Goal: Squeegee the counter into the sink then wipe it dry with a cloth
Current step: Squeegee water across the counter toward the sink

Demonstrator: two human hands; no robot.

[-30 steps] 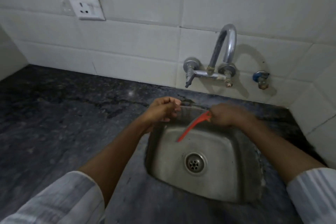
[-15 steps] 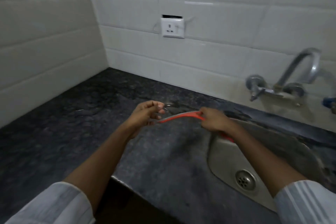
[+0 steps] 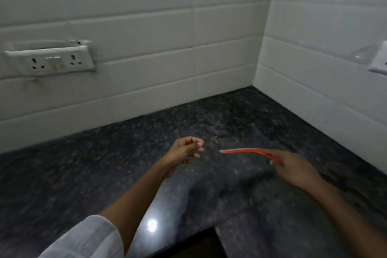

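My right hand [image 3: 293, 168] holds a thin red squeegee [image 3: 245, 151] by one end, its blade pointing left just above the dark speckled counter [image 3: 104, 169]. My left hand [image 3: 185, 154] hovers a short way left of the blade's free tip, fingers loosely curled, holding nothing and not touching the squeegee. The counter here forms an inner corner between two tiled walls. The sink is out of view, and no cloth shows.
White tiled walls [image 3: 167, 58] close the corner at the back and right. A double socket plate [image 3: 50, 62] sits on the left wall, another socket [image 3: 380, 62] at the right edge. The counter's front edge has a notch [image 3: 209, 243] near the bottom centre.
My view has swung left from the sink to the counter corner. Both hands moved with the squeegee away from the sink. My left hand has let go of the blade's tip.
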